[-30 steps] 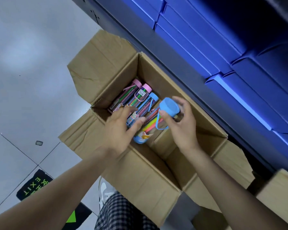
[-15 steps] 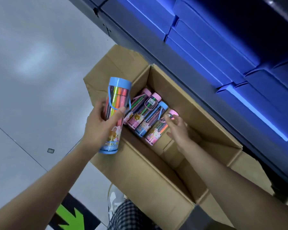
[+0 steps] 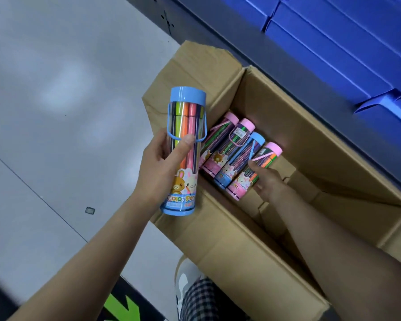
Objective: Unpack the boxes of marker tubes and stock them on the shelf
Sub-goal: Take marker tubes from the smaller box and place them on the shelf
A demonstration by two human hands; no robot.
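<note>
My left hand [image 3: 163,166] grips a blue-capped marker tube [image 3: 185,126] and holds it upright over the left edge of the open cardboard box [image 3: 310,144]. Inside the box lie several more tubes side by side. My right hand [image 3: 267,181] reaches into the box, and its fingers curl round the rightmost pink-capped tube [image 3: 267,154]. Next to that one lies a blue-capped tube [image 3: 256,139], then two pink-capped tubes [image 3: 243,128].
Blue boxes [image 3: 333,42] are stacked on the dark shelf [image 3: 276,59] behind the cardboard box. Grey floor [image 3: 56,89] lies to the left, with a green arrow sticker [image 3: 120,309] near my checked trouser leg [image 3: 202,300] and shoe.
My left hand took the blue-capped tube out of the box and raised it upright at the left. My right hand let go of it and moved down onto the rightmost pink-capped tube.
</note>
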